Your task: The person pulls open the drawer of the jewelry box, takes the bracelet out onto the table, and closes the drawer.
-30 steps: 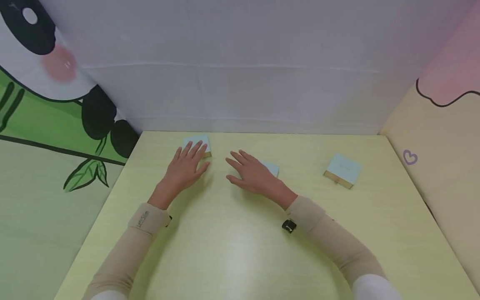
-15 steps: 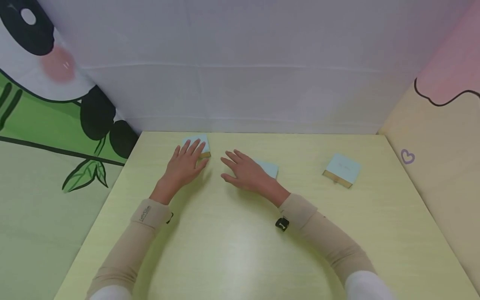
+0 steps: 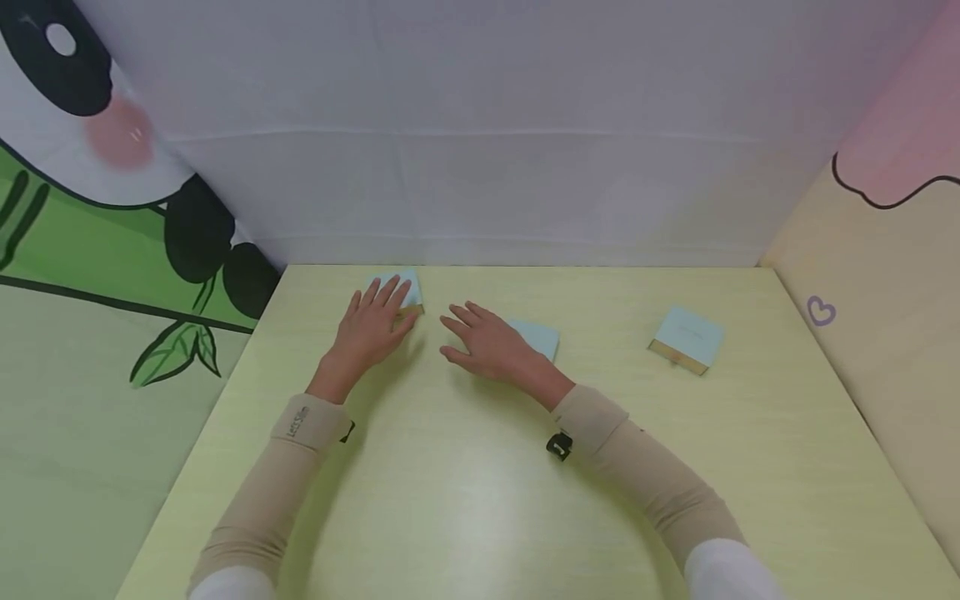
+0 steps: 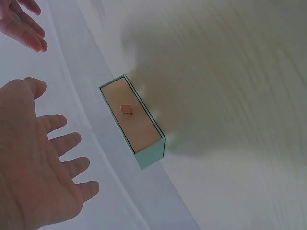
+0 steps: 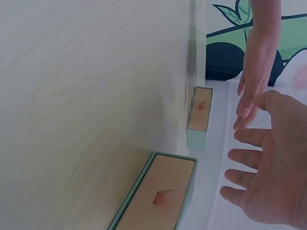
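My left hand (image 3: 369,329) hovers in front of the left box (image 3: 408,292), its fingers spread and covering part of the light blue lid. In the left wrist view that box shows a tan drawer front (image 4: 132,117) with a small pull tab, and the hand is apart from it. My right hand (image 3: 491,346) hangs above the table beside the middle box (image 3: 538,337), hiding its left part. Its fingers are extended and hold nothing. The right wrist view shows the middle box's tan front (image 5: 156,196) near, and the left box (image 5: 199,112) farther off.
A third light blue box (image 3: 687,337) lies on the right of the pale wooden table (image 3: 465,483), turned at an angle. A white cloth wall (image 3: 487,183) rises behind the table. Printed panels flank it on both sides.
The right hand has shifted slightly to the left, uncovering more of the middle box. The left hand stays nearly in place, and the boxes have not moved.
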`<action>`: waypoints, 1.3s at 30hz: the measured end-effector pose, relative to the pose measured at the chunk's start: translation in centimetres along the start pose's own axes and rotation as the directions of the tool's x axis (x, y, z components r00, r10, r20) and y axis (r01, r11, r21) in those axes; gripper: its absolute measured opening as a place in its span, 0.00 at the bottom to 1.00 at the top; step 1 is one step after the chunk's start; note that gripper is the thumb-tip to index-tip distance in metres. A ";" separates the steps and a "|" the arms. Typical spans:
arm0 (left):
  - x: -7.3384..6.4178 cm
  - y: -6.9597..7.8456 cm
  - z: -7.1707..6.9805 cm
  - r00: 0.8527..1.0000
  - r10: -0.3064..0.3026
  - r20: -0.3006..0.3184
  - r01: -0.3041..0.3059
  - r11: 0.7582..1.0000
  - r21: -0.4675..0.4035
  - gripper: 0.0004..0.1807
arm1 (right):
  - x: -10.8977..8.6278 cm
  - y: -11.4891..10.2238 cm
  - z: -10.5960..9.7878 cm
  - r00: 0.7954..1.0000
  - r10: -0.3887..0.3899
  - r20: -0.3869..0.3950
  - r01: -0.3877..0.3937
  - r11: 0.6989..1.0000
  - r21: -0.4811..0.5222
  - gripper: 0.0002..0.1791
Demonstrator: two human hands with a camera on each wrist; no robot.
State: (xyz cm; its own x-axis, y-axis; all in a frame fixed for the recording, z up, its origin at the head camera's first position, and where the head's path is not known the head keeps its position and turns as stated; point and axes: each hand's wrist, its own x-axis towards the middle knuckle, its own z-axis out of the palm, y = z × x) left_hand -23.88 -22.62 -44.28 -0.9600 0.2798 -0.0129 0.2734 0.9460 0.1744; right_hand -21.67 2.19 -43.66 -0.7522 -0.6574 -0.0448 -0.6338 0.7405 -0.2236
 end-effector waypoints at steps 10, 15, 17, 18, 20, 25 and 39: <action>0.7 0.0 0.2 0.999 -0.040 0.010 0.041 0.999 -0.021 0.38 | 0.7 -0.4 -0.2 1.000 0.001 0.024 -0.002 1.000 0.015 0.36; 1.5 -0.7 0.7 0.997 -0.075 0.025 0.075 0.997 -0.015 0.38 | 1.2 -0.6 -0.1 1.000 0.001 0.031 -0.001 1.000 0.005 0.36; 1.8 -1.0 1.0 0.996 -0.085 0.023 0.085 0.996 -0.023 0.38 | 1.4 -0.7 -0.1 0.999 0.002 0.038 -0.003 1.000 0.014 0.36; 1.9 -1.1 1.2 0.996 -0.089 0.020 0.089 0.996 -0.027 0.38 | 1.4 -0.7 -0.2 0.999 0.002 0.041 -0.003 1.000 0.016 0.36; 2.3 -1.2 1.5 0.995 -0.094 0.012 0.095 0.995 -0.042 0.39 | 1.5 -0.8 -0.2 0.999 0.002 0.048 -0.003 1.000 0.019 0.36; 3.0 -1.3 1.9 0.991 -0.131 -0.001 0.131 0.988 -0.079 0.40 | 1.9 -0.8 0.0 0.999 0.001 0.049 -0.002 1.000 0.015 0.36; 5.1 -0.3 2.3 0.972 -0.233 -0.017 0.231 0.971 -0.061 0.41 | 2.5 -0.4 0.4 0.999 0.006 0.051 -0.008 0.999 0.050 0.36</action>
State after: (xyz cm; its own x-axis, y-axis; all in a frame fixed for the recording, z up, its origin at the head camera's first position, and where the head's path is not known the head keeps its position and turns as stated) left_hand -28.65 -21.07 -46.69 -0.9981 0.0491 -0.0364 0.0396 0.9732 0.2266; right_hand -23.25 0.23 -44.05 -0.7457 -0.6593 -0.0961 -0.6177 0.7382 -0.2712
